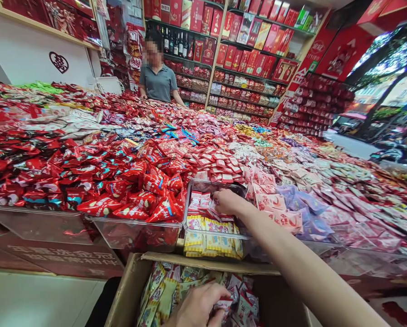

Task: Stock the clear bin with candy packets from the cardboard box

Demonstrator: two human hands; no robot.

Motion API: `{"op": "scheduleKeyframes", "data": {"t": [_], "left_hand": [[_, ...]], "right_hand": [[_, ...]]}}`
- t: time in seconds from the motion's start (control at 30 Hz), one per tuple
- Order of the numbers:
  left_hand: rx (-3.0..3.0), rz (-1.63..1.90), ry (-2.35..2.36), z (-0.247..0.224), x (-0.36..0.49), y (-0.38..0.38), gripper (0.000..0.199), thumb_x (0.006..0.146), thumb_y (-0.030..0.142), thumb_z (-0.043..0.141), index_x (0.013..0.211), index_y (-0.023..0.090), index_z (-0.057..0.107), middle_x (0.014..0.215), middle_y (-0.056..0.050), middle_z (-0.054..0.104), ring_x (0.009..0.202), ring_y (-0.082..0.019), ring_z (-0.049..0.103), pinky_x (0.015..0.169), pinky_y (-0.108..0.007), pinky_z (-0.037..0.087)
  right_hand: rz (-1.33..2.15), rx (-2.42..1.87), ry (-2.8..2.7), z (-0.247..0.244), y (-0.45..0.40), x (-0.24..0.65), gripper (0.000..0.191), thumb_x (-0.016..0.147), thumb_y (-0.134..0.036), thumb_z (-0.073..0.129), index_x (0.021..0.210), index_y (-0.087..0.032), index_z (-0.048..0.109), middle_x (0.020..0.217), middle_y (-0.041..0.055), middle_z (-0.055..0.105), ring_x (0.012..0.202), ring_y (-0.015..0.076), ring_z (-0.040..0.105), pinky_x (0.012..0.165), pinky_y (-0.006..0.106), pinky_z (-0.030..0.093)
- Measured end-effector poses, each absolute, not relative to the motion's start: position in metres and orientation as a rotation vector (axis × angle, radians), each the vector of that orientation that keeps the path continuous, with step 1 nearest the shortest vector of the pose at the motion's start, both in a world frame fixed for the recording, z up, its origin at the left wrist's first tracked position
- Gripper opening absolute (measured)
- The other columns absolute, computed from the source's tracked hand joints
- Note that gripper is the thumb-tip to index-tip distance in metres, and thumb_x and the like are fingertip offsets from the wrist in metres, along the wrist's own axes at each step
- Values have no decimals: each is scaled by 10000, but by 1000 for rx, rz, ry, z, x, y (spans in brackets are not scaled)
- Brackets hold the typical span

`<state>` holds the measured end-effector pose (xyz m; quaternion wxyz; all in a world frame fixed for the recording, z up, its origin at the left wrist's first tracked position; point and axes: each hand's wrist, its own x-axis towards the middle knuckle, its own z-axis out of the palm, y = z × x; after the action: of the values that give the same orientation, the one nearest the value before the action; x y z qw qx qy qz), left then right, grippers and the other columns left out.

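Observation:
My left hand [199, 305] is inside an open cardboard box [123, 290] at the bottom of the view, its fingers pinching a small red-and-white candy packet [224, 303]. Around it lie yellow packets [167, 293] and more red-and-white ones. My right hand [228, 203] reaches into a clear plastic bin [235, 235] just beyond the box. Its curled fingers are closed against red-and-white candy packets [203, 202], with the fingertips partly hidden. Yellow-striped packets [210, 238] fill the front of that bin.
Red puffed bags [145, 195] heap up in the bin to the left; pink [276, 204] and purple packets [301, 204] lie to the right. Across the wide candy display stands a person in a grey shirt [159, 84]. Shelves [218, 54] of boxes and bottles line the back.

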<state>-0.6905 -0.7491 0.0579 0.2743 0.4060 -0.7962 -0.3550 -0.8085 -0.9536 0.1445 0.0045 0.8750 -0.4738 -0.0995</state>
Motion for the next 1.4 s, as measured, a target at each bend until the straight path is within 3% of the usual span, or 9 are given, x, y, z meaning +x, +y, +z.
{"op": "scheduleKeyframes", "data": {"t": [0.13, 0.3, 0.43, 0.6, 0.7, 0.9, 1.1, 1.3, 1.4], "left_hand": [[1103, -944, -2149, 57, -691, -750, 321, 662, 71, 507, 950, 198, 567, 883, -39, 680, 793, -157, 632, 721, -199, 481], [1112, -962, -2172, 55, -691, -750, 329, 657, 69, 505, 958, 187, 566, 889, -50, 676, 799, -168, 630, 726, -212, 485], [1114, -969, -2173, 53, -691, -750, 313, 678, 89, 512, 968, 196, 561, 903, -46, 670, 804, -171, 626, 728, -218, 484], [1101, -985, -2193, 55, -691, -753, 299, 685, 90, 512, 963, 185, 567, 901, -56, 672, 803, -181, 627, 728, -227, 485], [1100, -996, -2188, 54, -690, -754, 291, 695, 100, 507, 967, 183, 571, 896, -62, 672, 796, -184, 629, 721, -230, 487], [1071, -999, -1913, 50, -689, -749, 322, 680, 118, 559, 990, 204, 579, 919, -52, 680, 825, -173, 631, 759, -203, 473], [1006, -1278, -1019, 73, -689, -752, 290, 760, 334, 561, 1003, 183, 519, 874, -64, 691, 775, -177, 639, 676, -234, 495], [985, -1325, -880, 85, -687, -758, 285, 761, 313, 583, 987, 165, 492, 757, -35, 682, 679, -145, 618, 635, -225, 471], [953, -1403, -901, 84, -689, -757, 278, 763, 305, 582, 989, 173, 486, 759, -32, 682, 694, -152, 622, 669, -249, 477]], "right_hand": [[-325, 2722, -1507, 142, -954, -809, 311, 653, -235, 578, 951, -146, 589, 964, 154, 581, 923, 280, 541, 747, 337, 417], [-369, 2699, -1589, 150, -947, -808, 654, 448, -369, 749, 1019, -120, 550, 1033, 160, 518, 927, 298, 520, 731, 336, 433], [-419, 2745, -1605, 157, -943, -804, 604, 525, -325, 730, 1038, -76, 530, 1016, 161, 525, 910, 250, 531, 737, 285, 426], [-430, 2808, -1608, 159, -945, -807, 633, 477, -355, 755, 1008, -85, 543, 998, 159, 536, 901, 252, 529, 716, 273, 418], [-246, 2845, -1631, 158, -947, -809, 581, 502, -415, 734, 968, -114, 560, 988, 137, 542, 847, 230, 542, 682, 266, 411], [393, 2899, -1478, 170, -953, -801, 86, 715, -215, 582, 741, -135, 600, 769, 60, 595, 716, 141, 533, 623, 219, 376], [1112, 2981, -1214, 196, -876, -816, 118, 811, -238, 481, 798, -160, 568, 726, 17, 582, 645, 100, 506, 603, 204, 380], [1183, 3058, -1674, 142, -769, -847, 161, 787, -295, 533, 884, -168, 551, 786, 32, 597, 695, 120, 531, 630, 209, 412], [1212, 3096, -2013, 110, -753, -851, 209, 784, -364, 524, 816, -164, 579, 723, 23, 605, 646, 122, 526, 595, 210, 417]]}}
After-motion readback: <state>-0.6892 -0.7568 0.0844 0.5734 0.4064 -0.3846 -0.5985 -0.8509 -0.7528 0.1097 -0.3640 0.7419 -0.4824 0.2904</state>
